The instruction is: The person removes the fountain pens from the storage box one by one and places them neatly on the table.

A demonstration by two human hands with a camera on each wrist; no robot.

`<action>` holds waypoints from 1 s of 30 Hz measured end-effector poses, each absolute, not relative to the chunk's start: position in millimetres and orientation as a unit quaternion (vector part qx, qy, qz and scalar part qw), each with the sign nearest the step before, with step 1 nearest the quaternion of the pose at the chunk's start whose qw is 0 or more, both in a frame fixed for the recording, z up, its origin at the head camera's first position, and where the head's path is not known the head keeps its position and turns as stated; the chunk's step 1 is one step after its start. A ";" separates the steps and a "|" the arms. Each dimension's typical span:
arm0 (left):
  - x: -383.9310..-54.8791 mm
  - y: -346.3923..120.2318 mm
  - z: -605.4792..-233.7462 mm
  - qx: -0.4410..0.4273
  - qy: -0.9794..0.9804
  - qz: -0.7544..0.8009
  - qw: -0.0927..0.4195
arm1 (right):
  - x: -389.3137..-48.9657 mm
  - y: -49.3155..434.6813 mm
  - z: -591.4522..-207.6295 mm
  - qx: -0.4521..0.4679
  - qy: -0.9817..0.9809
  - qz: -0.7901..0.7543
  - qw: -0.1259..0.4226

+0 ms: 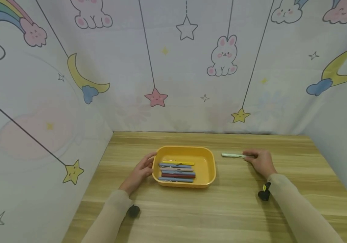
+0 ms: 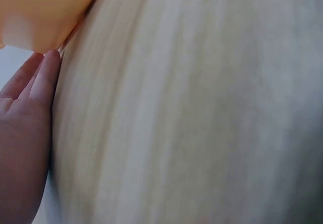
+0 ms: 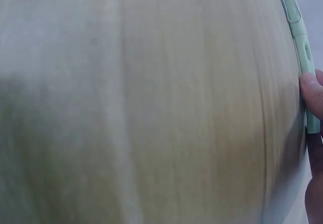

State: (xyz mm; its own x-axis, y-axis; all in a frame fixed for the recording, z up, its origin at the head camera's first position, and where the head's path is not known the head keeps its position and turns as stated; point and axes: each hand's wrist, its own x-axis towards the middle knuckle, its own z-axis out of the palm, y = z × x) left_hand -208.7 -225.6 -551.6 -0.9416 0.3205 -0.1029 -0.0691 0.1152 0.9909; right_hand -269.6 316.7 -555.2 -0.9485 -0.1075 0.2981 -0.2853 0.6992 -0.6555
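My right hand (image 1: 261,162) pinches one end of a pale green pen (image 1: 232,155) between thumb and fingers, to the right of a yellow tray (image 1: 205,165). The pen lies lengthwise, its clip end pointing left toward the tray; in the right wrist view the thumb presses on the green pen (image 3: 301,45). My left hand (image 1: 140,171) is at the tray's left side, its fairly straight fingers touching the outer wall, as the left wrist view also shows at the tray (image 2: 45,12). Inside the tray several pens lie side by side, among them a yellow pen (image 1: 182,163) and a dark red pen (image 1: 179,175).
The wooden table (image 1: 209,216) runs back to a white cloth (image 1: 185,114) printed with stars and rabbits. Similar cloth walls stand at the left and right. A small black wrist device (image 1: 264,192) sits below the right cuff, another (image 1: 133,211) by the left.
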 end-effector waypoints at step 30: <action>-207.5 -224.1 -550.2 0.092 0.730 0.662 0.141 | -262.6 325.4 -544.4 0.090 -0.919 0.379 0.063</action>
